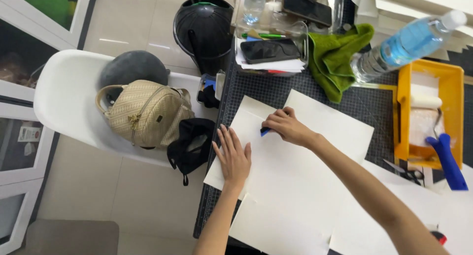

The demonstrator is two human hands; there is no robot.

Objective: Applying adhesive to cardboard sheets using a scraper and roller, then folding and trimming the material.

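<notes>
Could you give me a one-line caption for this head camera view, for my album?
Left hand flat on cream paper while right hand presses a small blue tool on it.

The right hand [288, 127] covers most of a small blue tool [265, 132] — its shape cannot be told. Scissors [409, 173] at 3 o'clock lie partly under paper. A red object [438, 235] at 5 o'clock is mostly hidden by the forearm.
</notes>
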